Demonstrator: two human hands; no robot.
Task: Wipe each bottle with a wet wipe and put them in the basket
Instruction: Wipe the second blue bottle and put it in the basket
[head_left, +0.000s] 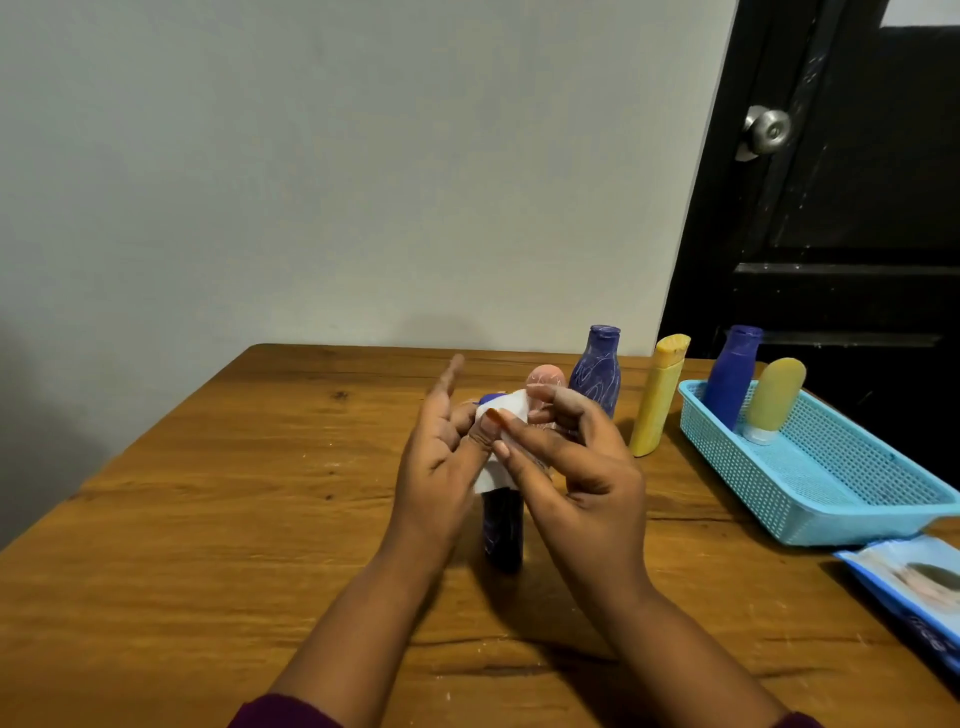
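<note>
On wood table (208, 493), slim blue bottle (503, 530) upright, left hand (441, 457) and right hand (571, 467) pinching white wipe (511, 405)

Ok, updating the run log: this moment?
wet wipe on dark blue bottle; right hand pinches wipe; left hand at bottle; basket: blue bottle, olive tube

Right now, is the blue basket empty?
No, a blue bottle and a yellow-green tube stand upright at the far end of the basket.
</note>
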